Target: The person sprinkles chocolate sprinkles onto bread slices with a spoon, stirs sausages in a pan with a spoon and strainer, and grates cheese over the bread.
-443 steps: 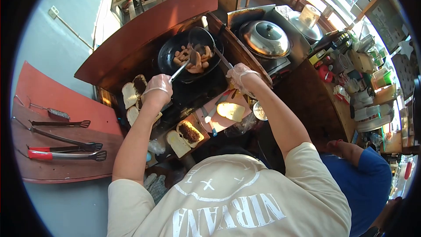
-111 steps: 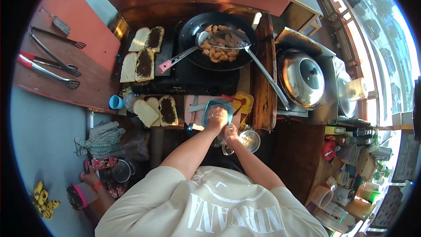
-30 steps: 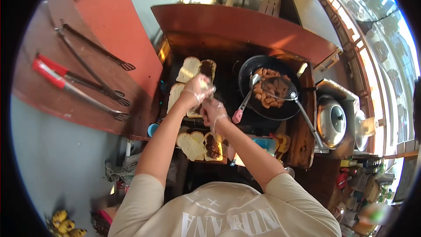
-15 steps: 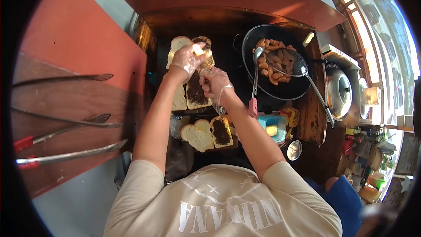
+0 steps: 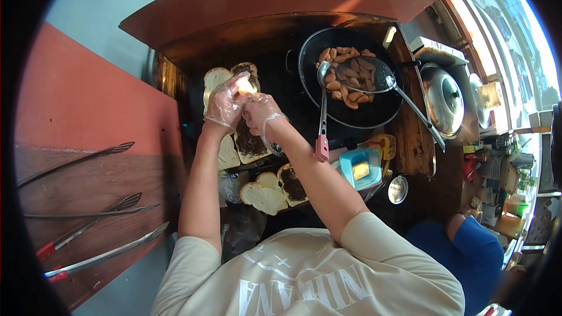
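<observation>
My left hand (image 5: 225,105), in a clear plastic glove, is closed around a pale yellow block of cheese (image 5: 245,86) above the bread. Just to its right, my gloved right hand (image 5: 261,112) grips a small grater, now mostly hidden by the hands and glare. Beneath them on the dark surface lie plain bread slices (image 5: 216,77) and slices with a dark brown spread (image 5: 252,147). Closer to my body are another plain slice pair (image 5: 264,194) and a dark-spread slice (image 5: 293,184).
A black wok (image 5: 307,96) holds several sausages (image 5: 350,102), a skimmer (image 5: 397,88) and a pink-handled utensil (image 5: 322,147). A blue tub (image 5: 345,167) contains a yellow block. Tongs (image 5: 105,261) lie at left, a lidded pot (image 5: 443,100) right. A person in blue (image 5: 477,251) is at lower right.
The view has shifted, so the scene sits further left. My hands have come closer together, and the grater face that showed earlier is now mostly covered.
</observation>
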{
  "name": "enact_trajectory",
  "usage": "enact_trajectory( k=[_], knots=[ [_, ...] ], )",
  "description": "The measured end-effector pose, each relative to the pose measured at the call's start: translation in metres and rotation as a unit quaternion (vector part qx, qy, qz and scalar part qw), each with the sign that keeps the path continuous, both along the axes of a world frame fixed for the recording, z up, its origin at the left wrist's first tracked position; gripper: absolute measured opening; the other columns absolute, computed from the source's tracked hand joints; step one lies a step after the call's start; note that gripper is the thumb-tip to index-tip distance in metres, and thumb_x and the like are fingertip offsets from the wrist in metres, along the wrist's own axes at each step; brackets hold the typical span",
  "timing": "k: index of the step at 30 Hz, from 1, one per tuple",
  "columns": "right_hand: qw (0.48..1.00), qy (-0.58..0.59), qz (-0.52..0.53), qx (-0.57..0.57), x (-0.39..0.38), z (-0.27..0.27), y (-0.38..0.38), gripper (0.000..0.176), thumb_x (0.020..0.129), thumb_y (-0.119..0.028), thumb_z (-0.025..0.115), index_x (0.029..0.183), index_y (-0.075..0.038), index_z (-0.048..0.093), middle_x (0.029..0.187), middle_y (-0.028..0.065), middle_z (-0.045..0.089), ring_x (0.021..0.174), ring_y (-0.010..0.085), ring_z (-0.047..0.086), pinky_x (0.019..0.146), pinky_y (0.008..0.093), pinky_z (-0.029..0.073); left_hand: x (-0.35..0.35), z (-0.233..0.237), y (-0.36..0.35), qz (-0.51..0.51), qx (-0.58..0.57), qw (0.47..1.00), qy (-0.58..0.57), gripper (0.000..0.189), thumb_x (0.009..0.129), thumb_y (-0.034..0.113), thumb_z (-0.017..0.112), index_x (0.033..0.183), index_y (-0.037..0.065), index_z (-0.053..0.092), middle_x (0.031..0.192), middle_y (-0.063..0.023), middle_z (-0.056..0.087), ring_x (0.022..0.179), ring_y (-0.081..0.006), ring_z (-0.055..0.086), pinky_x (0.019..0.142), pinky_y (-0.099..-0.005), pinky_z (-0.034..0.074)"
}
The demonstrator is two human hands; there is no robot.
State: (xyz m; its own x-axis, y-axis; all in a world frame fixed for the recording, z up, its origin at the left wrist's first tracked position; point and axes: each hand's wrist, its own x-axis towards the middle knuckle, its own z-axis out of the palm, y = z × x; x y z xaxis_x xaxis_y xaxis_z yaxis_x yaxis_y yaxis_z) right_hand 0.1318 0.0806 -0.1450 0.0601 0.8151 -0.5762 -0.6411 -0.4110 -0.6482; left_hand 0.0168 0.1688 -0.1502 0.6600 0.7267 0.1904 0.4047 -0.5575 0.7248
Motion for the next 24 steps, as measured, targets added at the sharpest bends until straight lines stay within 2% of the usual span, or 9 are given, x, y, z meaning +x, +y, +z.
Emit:
enact_trajectory(
  k=[3, 5, 7, 9, 12, 15, 21, 22, 24],
  knots=[
    [0.993, 0.099, 0.042, 0.047, 0.005, -0.026, 0.0, 0.013, 0.092, -0.01, 0.057, 0.082, -0.014, 0.05, 0.064, -0.0023, 0.046, 0.045, 0.0096, 0.039, 0.039, 0.0271, 0.026, -0.002, -0.018, 0.005, -0.025, 0.039, 0.998, -0.036, 0.036, 0.089, 0.013, 0.062, 0.122, 0.001, 0.066, 0.125, -0.0195, 0.066, 0.111, -0.0345, 0.065, 0.096, -0.0392, 0.05],
    [0.96, -0.07, 0.1, 0.252, 0.009, -0.107, 0.02, 0.013, 0.092, -0.011, 0.056, 0.082, -0.016, 0.05, 0.064, -0.0026, 0.046, 0.045, 0.0097, 0.039, 0.04, 0.0273, 0.026, 0.004, -0.034, 0.018, -0.016, 0.045, 0.997, -0.063, 0.034, 0.089, 0.012, 0.062, 0.121, 0.001, 0.067, 0.126, -0.0183, 0.066, 0.114, -0.0328, 0.064, 0.099, -0.0372, 0.049],
    [0.926, -0.143, 0.097, 0.336, 0.008, -0.144, 0.028, 0.014, 0.093, -0.012, 0.056, 0.081, -0.017, 0.05, 0.064, -0.0028, 0.047, 0.046, 0.0098, 0.039, 0.041, 0.0274, 0.026, 0.009, -0.034, 0.027, -0.013, 0.039, 0.997, -0.059, 0.033, 0.089, 0.01, 0.062, 0.12, 0.001, 0.067, 0.126, -0.018, 0.066, 0.116, -0.0321, 0.064, 0.1, -0.0363, 0.049],
    [0.974, 0.023, 0.101, 0.204, 0.009, -0.147, 0.028, 0.014, 0.093, -0.013, 0.055, 0.081, -0.018, 0.049, 0.065, -0.0031, 0.047, 0.047, 0.0098, 0.039, 0.042, 0.0275, 0.026, 0.013, -0.038, 0.034, -0.01, 0.03, 0.998, -0.054, 0.032, 0.089, 0.009, 0.061, 0.12, 0.002, 0.068, 0.126, -0.0177, 0.066, 0.117, -0.0313, 0.063, 0.101, -0.0354, 0.048],
    [0.952, -0.124, 0.087, 0.264, 0.006, -0.13, 0.03, 0.015, 0.093, -0.015, 0.055, 0.081, -0.019, 0.048, 0.066, -0.0038, 0.047, 0.048, 0.0096, 0.038, 0.043, 0.027, 0.026, 0.018, -0.051, 0.046, 0.02, -0.024, 0.998, -0.059, 0.036, 0.09, 0.012, 0.065, 0.125, 0.002, 0.066, 0.123, -0.0184, 0.068, 0.118, -0.0276, 0.064, 0.101, -0.0336, 0.047],
    [0.996, 0.004, 0.05, 0.076, 0.006, -0.106, 0.027, 0.014, 0.093, -0.016, 0.055, 0.081, -0.019, 0.049, 0.066, -0.0036, 0.047, 0.048, 0.0098, 0.038, 0.043, 0.0265, 0.026, 0.02, -0.063, 0.057, 0.013, 0.007, 0.997, -0.071, 0.035, 0.091, 0.015, 0.067, 0.124, 0.003, 0.067, 0.122, -0.0183, 0.068, 0.114, -0.0273, 0.066, 0.099, -0.0332, 0.049],
    [0.992, -0.005, 0.051, 0.115, 0.002, -0.119, 0.024, 0.012, 0.095, -0.016, 0.053, 0.083, -0.016, 0.052, 0.065, -0.0004, 0.05, 0.048, 0.0102, 0.039, 0.041, 0.0276, 0.026, 0.022, -0.062, 0.078, 0.051, 0.032, 0.998, -0.018, 0.033, 0.089, 0.018, 0.068, 0.119, 0.005, 0.07, 0.123, -0.0176, 0.067, 0.115, -0.0309, 0.064, 0.099, -0.0354, 0.049],
    [0.947, -0.136, 0.087, 0.278, 0.004, -0.149, 0.026, 0.013, 0.096, -0.015, 0.052, 0.082, -0.014, 0.053, 0.066, 0.0005, 0.05, 0.048, 0.0103, 0.039, 0.04, 0.0277, 0.026, 0.019, -0.06, 0.078, 0.07, 0.013, 0.997, -0.036, 0.036, 0.088, 0.02, 0.07, 0.122, 0.007, 0.069, 0.119, -0.0195, 0.068, 0.112, -0.034, 0.064, 0.095, -0.038, 0.05],
    [0.857, -0.259, 0.121, 0.429, 0.008, -0.162, 0.031, 0.015, 0.096, -0.015, 0.052, 0.081, -0.013, 0.053, 0.066, 0.0015, 0.051, 0.047, 0.0105, 0.04, 0.04, 0.0279, 0.026, 0.012, -0.033, 0.06, 0.087, 0.06, 0.994, -0.008, 0.036, 0.09, 0.02, 0.068, 0.123, 0.007, 0.068, 0.111, -0.0193, 0.07, 0.103, -0.0348, 0.066, 0.092, -0.0383, 0.051]
  ],
)
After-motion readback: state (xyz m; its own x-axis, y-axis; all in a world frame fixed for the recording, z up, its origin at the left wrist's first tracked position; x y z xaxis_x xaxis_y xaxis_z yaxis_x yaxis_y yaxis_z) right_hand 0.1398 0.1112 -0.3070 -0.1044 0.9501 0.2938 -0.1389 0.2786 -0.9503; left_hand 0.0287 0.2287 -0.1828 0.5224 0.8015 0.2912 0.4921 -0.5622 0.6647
